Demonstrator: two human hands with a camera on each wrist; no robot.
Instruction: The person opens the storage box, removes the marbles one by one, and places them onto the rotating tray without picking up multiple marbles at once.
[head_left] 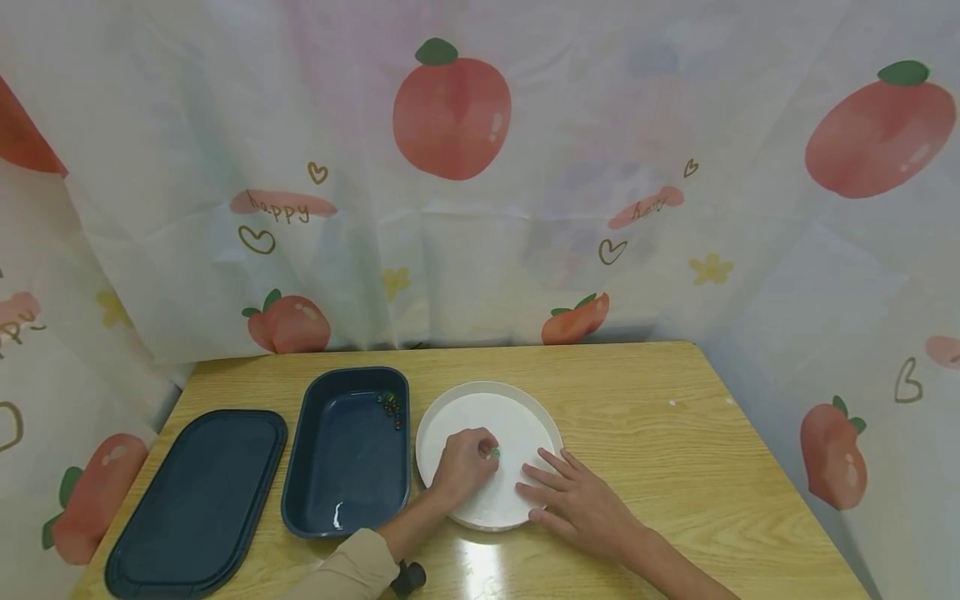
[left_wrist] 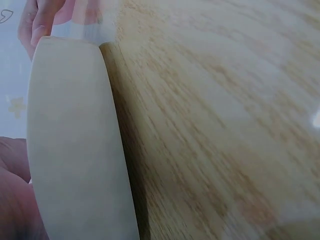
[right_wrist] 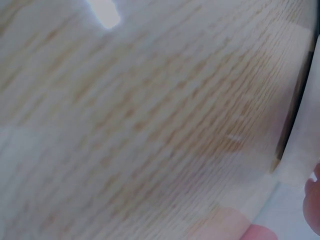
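A round white plate (head_left: pixel 513 417) with a raised rim lies on the wooden table. Over its middle, my left hand (head_left: pixel 463 465) pinches a small green bead-like piece (head_left: pixel 495 452) between thumb and fingertips; the piece is too small to make out exactly. My right hand (head_left: pixel 573 504) has its fingers spread and extended over the plate's right side, holding nothing. In the left wrist view the plate's pale side wall (left_wrist: pixel 75 140) fills the left half, with fingers (left_wrist: pixel 42 22) at its far end. The right wrist view catches only a strip of the plate's side wall (right_wrist: pixel 307 120).
Left of the plate stands a deep dark blue tray (head_left: pixel 341 517) with several small dark and green bead-like pieces (head_left: pixel 391 408) in its far right corner. A matching dark blue lid (head_left: pixel 198 500) lies further left. A printed curtain (head_left: pixel 480 250) hangs behind the table (head_left: pixel 637 400).
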